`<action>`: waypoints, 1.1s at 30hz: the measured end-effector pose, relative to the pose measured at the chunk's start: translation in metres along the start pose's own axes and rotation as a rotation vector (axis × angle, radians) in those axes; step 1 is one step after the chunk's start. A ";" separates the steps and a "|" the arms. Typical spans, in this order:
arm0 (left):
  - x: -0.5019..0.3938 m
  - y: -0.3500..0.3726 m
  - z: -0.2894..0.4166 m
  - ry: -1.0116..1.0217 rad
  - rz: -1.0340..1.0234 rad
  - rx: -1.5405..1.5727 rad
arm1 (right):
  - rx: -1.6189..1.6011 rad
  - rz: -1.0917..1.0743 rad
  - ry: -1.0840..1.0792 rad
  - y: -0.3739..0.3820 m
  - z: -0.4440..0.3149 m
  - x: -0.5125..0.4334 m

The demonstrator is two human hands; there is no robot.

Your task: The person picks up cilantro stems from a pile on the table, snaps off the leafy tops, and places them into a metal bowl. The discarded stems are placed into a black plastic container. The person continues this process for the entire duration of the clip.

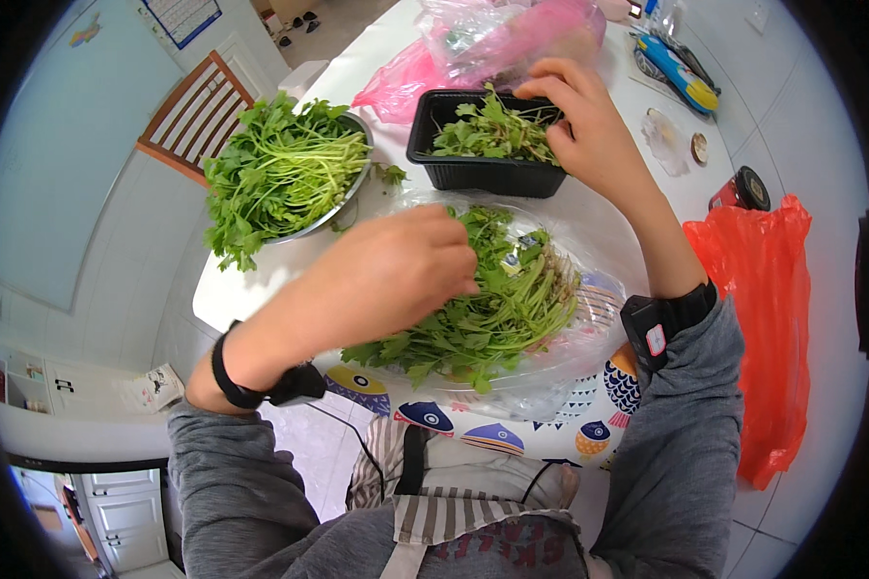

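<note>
My left hand [413,264], its fingers curled, is above a pile of leafy green stems with roots [507,318] on a clear plastic bag [590,340]. Whether it pinches anything is hidden by the back of the hand. Over the right end of a black plastic container [489,176], my right hand [586,116] has thumb and fingers spread, close to the trimmed leaves and stems [489,130] inside. A metal bowl [366,170] to the left is heaped with celery-like greens [282,174], stems pointing right.
Pink plastic bags [507,43] are at the table's far end. A red plastic bag [767,333] hangs at the right near a dark-lidded jar [749,189]. A blue and yellow case [677,72] rests by the wall. A wooden chair [195,108] stands beyond the bowl.
</note>
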State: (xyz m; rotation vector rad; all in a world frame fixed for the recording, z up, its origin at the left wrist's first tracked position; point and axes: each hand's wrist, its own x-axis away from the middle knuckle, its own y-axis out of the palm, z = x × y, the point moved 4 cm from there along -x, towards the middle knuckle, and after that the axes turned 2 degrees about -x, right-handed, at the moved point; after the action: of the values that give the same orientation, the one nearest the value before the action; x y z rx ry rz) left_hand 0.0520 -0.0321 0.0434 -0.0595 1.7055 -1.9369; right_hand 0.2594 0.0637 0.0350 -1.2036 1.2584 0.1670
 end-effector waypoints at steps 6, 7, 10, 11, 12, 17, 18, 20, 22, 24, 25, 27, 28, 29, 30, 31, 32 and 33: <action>0.006 0.029 0.017 -0.162 -0.066 0.099 | 0.024 -0.042 -0.040 -0.006 -0.003 -0.004; 0.008 0.032 0.017 -0.186 -0.061 0.116 | 0.028 -0.109 0.033 -0.006 -0.001 -0.004; 0.009 0.039 0.015 -0.233 -0.080 0.105 | -0.061 -0.153 0.196 -0.005 -0.006 -0.005; 0.009 0.040 0.014 -0.233 -0.098 0.123 | -0.106 -0.137 0.226 -0.006 -0.010 -0.004; 0.007 0.040 0.013 -0.235 -0.121 0.139 | -0.137 -0.117 0.239 -0.008 -0.013 -0.005; -0.007 0.039 0.001 -0.151 -0.329 0.182 | -0.170 0.014 0.240 -0.026 -0.029 -0.010; -0.009 0.041 -0.002 -0.145 -0.377 0.193 | -0.145 -0.012 0.276 -0.029 -0.030 -0.009; -0.010 0.047 -0.004 -0.138 -0.434 0.224 | -0.079 -0.088 0.263 -0.031 -0.037 -0.003; -0.008 0.053 -0.006 -0.129 -0.452 0.254 | -0.113 -0.203 0.290 -0.031 -0.046 0.011; -0.005 0.054 -0.009 -0.113 -0.402 0.301 | -0.240 -0.346 0.348 -0.035 -0.054 0.029; -0.003 0.054 -0.011 -0.117 -0.389 0.322 | -0.293 -0.425 0.328 -0.036 -0.058 0.038; -0.001 0.054 -0.013 -0.091 -0.354 0.337 | -0.400 -0.584 0.277 -0.041 -0.063 0.053; 0.000 0.054 -0.014 -0.089 -0.341 0.342 | -0.400 -0.630 0.263 -0.044 -0.064 0.059; 0.000 0.055 -0.015 -0.088 -0.343 0.349 | -0.399 -0.675 0.243 -0.046 -0.064 0.065; 0.001 0.056 -0.016 -0.088 -0.346 0.355 | -0.401 -0.719 0.221 -0.047 -0.064 0.071; 0.001 0.056 -0.017 -0.087 -0.347 0.357 | -0.418 -0.752 0.199 -0.048 -0.065 0.076; 0.001 0.057 -0.018 -0.092 -0.362 0.376 | -0.407 -0.799 0.242 -0.046 -0.063 0.081; 0.001 0.057 -0.019 -0.089 -0.364 0.386 | -0.402 -0.798 0.246 -0.045 -0.062 0.085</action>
State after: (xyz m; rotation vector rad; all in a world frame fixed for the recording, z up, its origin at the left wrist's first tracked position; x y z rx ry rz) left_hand 0.0647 -0.0175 -0.0136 -0.3257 1.3036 -2.4585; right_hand 0.2831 -0.0438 0.0058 -2.0366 0.8783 -0.3410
